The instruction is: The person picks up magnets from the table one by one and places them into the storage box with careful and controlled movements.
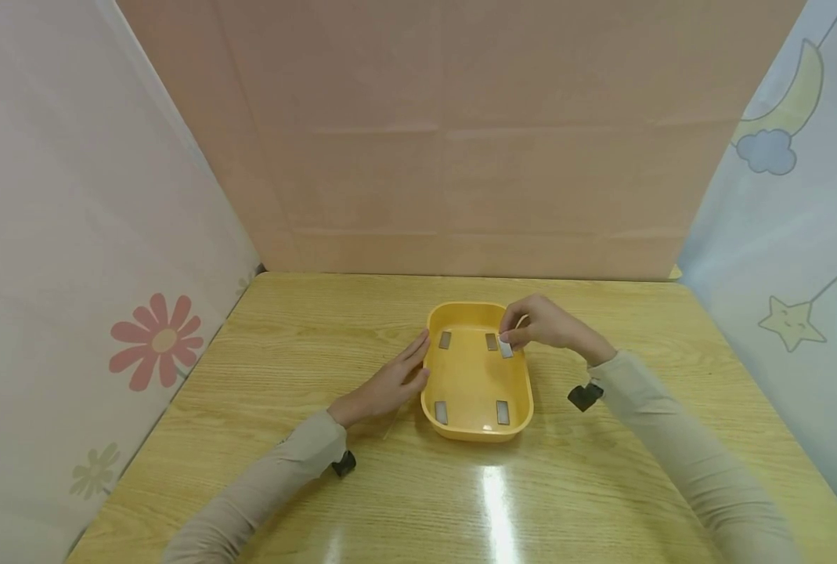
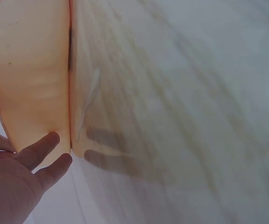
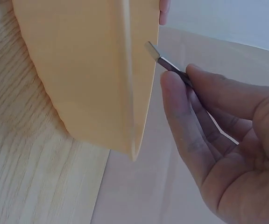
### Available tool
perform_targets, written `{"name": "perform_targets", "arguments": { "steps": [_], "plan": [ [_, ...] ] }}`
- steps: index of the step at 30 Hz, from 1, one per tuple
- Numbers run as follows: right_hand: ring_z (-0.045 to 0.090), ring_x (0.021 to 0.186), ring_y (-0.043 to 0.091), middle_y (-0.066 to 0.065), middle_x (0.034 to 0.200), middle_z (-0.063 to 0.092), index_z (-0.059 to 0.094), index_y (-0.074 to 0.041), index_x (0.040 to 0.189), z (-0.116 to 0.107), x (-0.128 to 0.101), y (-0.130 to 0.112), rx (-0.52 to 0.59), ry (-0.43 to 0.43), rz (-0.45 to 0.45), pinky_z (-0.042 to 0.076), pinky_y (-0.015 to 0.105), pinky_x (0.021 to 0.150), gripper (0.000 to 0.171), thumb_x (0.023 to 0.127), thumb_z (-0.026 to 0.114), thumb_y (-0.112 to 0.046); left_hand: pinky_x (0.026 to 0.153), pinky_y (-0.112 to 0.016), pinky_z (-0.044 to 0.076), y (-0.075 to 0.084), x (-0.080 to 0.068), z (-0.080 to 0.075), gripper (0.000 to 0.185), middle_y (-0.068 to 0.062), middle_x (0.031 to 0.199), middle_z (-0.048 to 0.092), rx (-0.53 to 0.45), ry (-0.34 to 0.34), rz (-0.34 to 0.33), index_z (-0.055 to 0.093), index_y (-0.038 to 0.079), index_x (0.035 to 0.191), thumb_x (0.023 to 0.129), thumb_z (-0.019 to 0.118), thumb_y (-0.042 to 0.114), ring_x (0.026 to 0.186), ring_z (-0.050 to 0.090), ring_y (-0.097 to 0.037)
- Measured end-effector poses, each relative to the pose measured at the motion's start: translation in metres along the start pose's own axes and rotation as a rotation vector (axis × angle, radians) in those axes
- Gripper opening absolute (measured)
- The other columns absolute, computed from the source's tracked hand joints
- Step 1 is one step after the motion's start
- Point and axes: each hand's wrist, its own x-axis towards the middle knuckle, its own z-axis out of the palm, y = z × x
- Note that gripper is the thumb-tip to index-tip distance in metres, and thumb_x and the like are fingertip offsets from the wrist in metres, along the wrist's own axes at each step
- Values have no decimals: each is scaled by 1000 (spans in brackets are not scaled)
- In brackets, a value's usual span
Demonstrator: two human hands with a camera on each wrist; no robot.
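A yellow, round-cornered plastic basin (image 1: pixel 469 376) sits on the wooden table. My right hand (image 1: pixel 539 323) is over its far right part and pinches a small flat metal piece (image 1: pixel 506 348) between thumb and fingertips. In the right wrist view this metal piece (image 3: pixel 152 50) has a bright silvery end and a dark part by the fingers. Several similar grey rectangular pieces (image 1: pixel 503 413) lie on the basin floor toward its corners. On the left, my left hand (image 1: pixel 390 384) rests its extended fingers against the basin's outer wall (image 2: pixel 31 74).
The wooden table (image 1: pixel 305 345) reaches back to a plain pinkish cloth (image 1: pixel 460 157). Patterned white cloths hang on the left (image 1: pixel 59 235) and on the right (image 1: pixel 799 251). A black wrist strap part (image 1: pixel 586 396) hangs under the right cuff.
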Motion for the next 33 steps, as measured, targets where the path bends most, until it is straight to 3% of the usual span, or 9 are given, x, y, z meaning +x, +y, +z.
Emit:
{"name": "perform_targets", "arguments": {
  "steps": [8, 18, 33],
  "plan": [
    [71, 75, 33, 17, 88, 70, 70, 6, 92, 8, 4, -4, 11, -6, 5, 59, 43, 70, 8, 92, 70, -2, 116, -39, 23, 0, 0, 0, 60, -4, 166, 0, 4, 9, -2, 15, -2, 156, 108, 43, 20, 148, 11, -19],
    [72, 77, 29, 15, 94, 70, 70, 7, 90, 16, 10, -1, 2, -22, 8, 60, 39, 71, 7, 91, 70, 0, 116, -38, 23, 0, 0, -1, 60, -5, 166, 0, -3, -4, -4, 14, -3, 156, 108, 43, 20, 148, 10, -18],
    [71, 78, 24, 12, 89, 69, 70, 2, 87, 32, 18, 2, -36, -62, 38, 59, 38, 72, 2, 89, 71, 3, 115, -39, 25, 0, 0, -2, 61, -7, 166, 2, -10, 0, 8, 15, -3, 156, 108, 44, 19, 148, 11, -19]
  ]
}}
